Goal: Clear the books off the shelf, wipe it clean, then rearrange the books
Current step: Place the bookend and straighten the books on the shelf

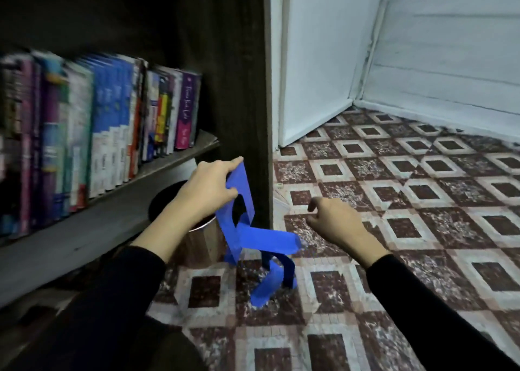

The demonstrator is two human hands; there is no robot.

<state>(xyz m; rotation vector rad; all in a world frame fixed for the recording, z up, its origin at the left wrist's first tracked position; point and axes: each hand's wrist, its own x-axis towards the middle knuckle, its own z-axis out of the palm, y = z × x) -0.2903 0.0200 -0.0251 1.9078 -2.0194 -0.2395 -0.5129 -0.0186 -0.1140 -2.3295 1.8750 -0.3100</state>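
Left hand (208, 185) pinches twisted blue strip (264, 240).

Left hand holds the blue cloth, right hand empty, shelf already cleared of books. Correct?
No. The shelf isn't cleared: a row of books stands upright on it, as the head view shows. The rest holds: the left hand holds the blue cloth and the right hand is empty.

Books (98, 123) stand upright (spines out) along the shelf (206, 141).
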